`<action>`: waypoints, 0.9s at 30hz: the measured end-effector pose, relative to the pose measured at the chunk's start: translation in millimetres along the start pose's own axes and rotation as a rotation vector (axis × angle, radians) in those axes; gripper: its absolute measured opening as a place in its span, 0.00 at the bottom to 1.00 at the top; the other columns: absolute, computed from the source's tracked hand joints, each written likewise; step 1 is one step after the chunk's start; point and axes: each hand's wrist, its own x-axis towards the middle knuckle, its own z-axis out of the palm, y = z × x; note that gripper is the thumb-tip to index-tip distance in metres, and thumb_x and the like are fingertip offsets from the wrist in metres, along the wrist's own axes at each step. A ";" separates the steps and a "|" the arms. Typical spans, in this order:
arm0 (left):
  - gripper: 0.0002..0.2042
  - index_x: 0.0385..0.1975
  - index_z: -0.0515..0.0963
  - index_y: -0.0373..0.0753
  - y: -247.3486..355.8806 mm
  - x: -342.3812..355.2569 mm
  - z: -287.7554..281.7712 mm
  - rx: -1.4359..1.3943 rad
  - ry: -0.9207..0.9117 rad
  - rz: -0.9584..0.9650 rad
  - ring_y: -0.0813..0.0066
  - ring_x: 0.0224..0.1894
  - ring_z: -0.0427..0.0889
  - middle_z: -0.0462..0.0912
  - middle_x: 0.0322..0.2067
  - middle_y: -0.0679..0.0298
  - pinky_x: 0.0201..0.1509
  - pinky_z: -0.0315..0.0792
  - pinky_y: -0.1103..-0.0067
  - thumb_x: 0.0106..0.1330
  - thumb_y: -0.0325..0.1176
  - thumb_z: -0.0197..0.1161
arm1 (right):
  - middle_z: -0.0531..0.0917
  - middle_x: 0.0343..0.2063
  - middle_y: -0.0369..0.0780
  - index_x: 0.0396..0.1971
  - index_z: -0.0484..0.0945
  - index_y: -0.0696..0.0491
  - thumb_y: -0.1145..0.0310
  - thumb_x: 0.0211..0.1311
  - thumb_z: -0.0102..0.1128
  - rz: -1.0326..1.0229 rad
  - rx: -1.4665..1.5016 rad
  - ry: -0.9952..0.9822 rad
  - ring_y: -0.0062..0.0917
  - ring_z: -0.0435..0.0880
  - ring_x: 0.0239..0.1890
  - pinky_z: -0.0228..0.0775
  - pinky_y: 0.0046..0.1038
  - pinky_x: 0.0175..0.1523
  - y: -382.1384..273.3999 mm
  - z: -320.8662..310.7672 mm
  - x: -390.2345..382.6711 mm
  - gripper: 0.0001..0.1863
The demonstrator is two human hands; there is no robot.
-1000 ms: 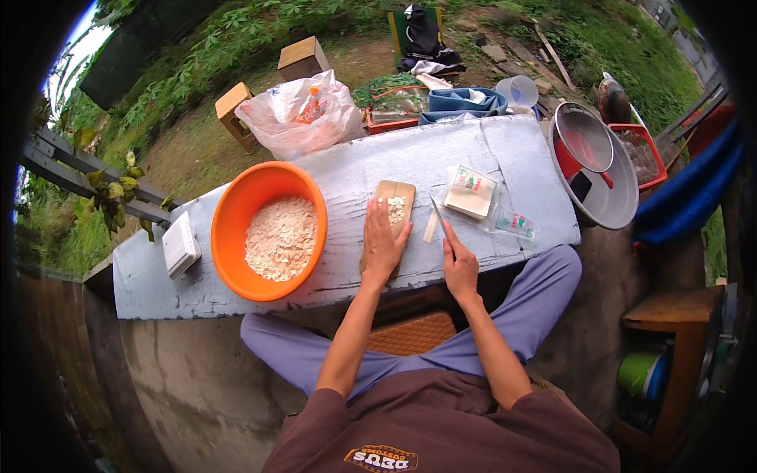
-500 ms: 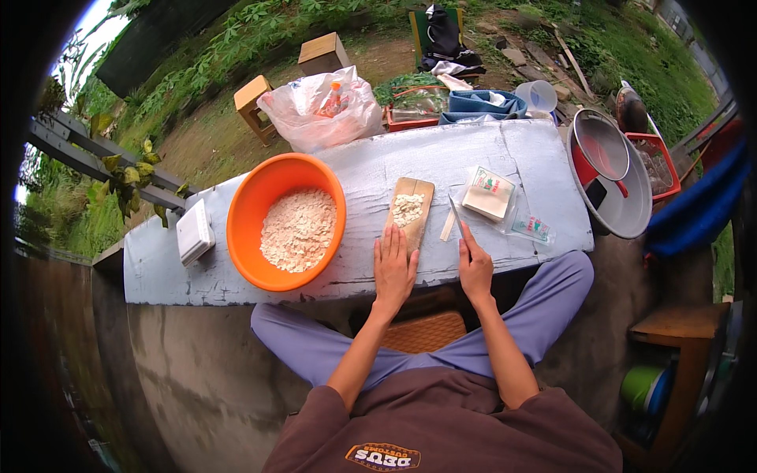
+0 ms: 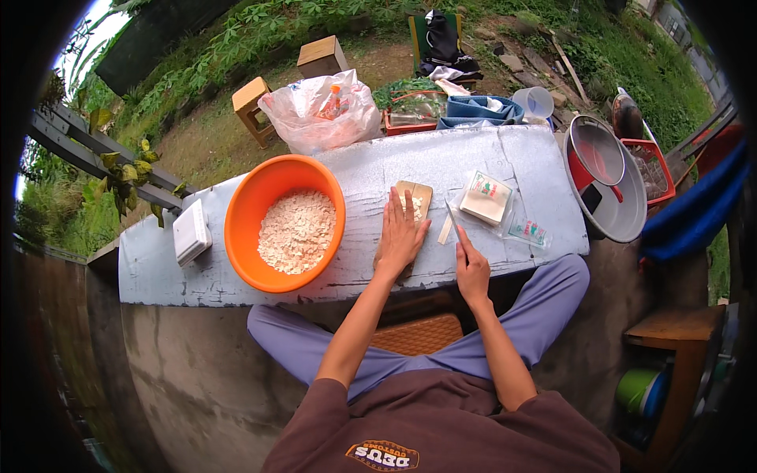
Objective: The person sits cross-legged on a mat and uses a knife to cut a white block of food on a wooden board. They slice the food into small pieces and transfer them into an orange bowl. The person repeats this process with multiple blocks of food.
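Observation:
My left hand (image 3: pixel 400 236) lies with fingers extended over pale chopped pieces (image 3: pixel 417 209) on a narrow wooden board (image 3: pixel 423 195), covering part of both. Just right of it, my right hand (image 3: pixel 471 272) grips a knife (image 3: pixel 453 216), blade pointing away from me. A thin pale strip (image 3: pixel 444 231) lies beside the blade. Farther right sit an opened plastic packet holding a stack of square, pale sheets (image 3: pixel 482 202) and a flat printed plastic bag (image 3: pixel 528 232). Left of the board, an orange bowl (image 3: pixel 242 229) holds a heap of pale flakes (image 3: pixel 292 232).
A white lidded box (image 3: pixel 191 232) sits at the left of the silver-topped table (image 3: pixel 371 162). Beyond the far edge are a plastic bag (image 3: pixel 307 122), crate (image 3: pixel 412 126) and stools (image 3: pixel 251 102). A grey basin (image 3: pixel 627 213) with a strainer and a red crate (image 3: pixel 658 177) stand right.
My left hand drew back toward the board's near end, exposing the pieces, then moved forward over them again. My right hand keeps the knife in about the same spot.

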 end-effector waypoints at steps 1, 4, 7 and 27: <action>0.41 0.75 0.41 0.28 1.6 6.3 1.5 -0.020 0.030 -0.009 0.41 0.77 0.45 0.38 0.74 0.33 0.79 0.45 0.58 0.75 0.49 0.53 | 0.82 0.27 0.47 0.66 0.74 0.38 0.63 0.74 0.51 -0.005 -0.003 0.003 0.43 0.83 0.31 0.72 0.40 0.39 0.2 -0.1 0.1 0.22; 0.35 0.73 0.52 0.30 -2.2 19.0 9.7 -0.044 0.103 -0.028 0.45 0.76 0.49 0.45 0.74 0.39 0.79 0.46 0.59 0.75 0.47 0.53 | 0.82 0.28 0.47 0.66 0.74 0.37 0.63 0.74 0.51 -0.023 0.000 0.016 0.43 0.83 0.31 0.72 0.40 0.40 -3.6 1.7 -1.3 0.22; 0.25 0.63 0.66 0.32 -1.6 26.6 13.7 -0.053 0.153 -0.011 0.51 0.72 0.58 0.59 0.69 0.47 0.75 0.52 0.60 0.73 0.43 0.56 | 0.83 0.28 0.47 0.65 0.74 0.37 0.63 0.74 0.51 -0.034 0.006 0.032 0.43 0.83 0.32 0.73 0.40 0.40 -2.0 1.4 -1.9 0.22; 0.09 0.39 0.79 0.42 21.7 28.6 4.8 -0.076 0.406 0.194 0.63 0.48 0.74 0.77 0.37 0.62 0.56 0.62 0.67 0.64 0.38 0.64 | 0.84 0.30 0.50 0.66 0.73 0.38 0.63 0.74 0.50 0.006 0.072 0.026 0.47 0.83 0.32 0.73 0.42 0.39 1.2 3.1 2.2 0.22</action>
